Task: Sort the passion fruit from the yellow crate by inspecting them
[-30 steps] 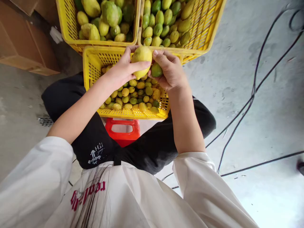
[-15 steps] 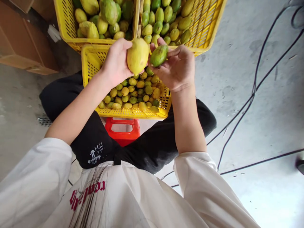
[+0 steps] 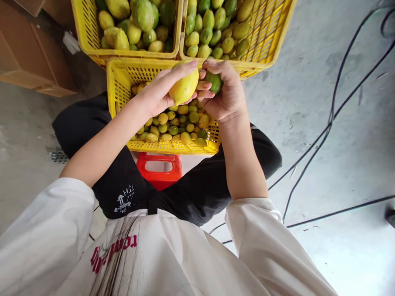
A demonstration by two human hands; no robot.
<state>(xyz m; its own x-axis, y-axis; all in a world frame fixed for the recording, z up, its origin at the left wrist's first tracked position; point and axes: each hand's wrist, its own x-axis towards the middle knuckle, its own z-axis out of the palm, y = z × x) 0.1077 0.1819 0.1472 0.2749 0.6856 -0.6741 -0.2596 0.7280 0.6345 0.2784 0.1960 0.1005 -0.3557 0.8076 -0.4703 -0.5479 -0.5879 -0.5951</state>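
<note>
Since half a second ago, I see the two hands have come back together, and the green fruit (image 3: 213,82) that stood out in the open fingertips is now tucked into the right hand (image 3: 226,96). In the head view, the left hand (image 3: 159,93) reaches forward from the bare forearm, palm turned inward, fingers wrapped over the top of the big yellow fruit (image 3: 184,87) and thumb under it. The right hand is curled tight around the small green fruit, knuckles up, and its fingertips touch the yellow fruit. Both fruits are held in the air just above the near yellow crate (image 3: 120,82), which is full of small fruits. Two more yellow crates (image 3: 268,37) with bigger fruits sit behind it. A red stool (image 3: 159,170) shows between my knees.
</note>
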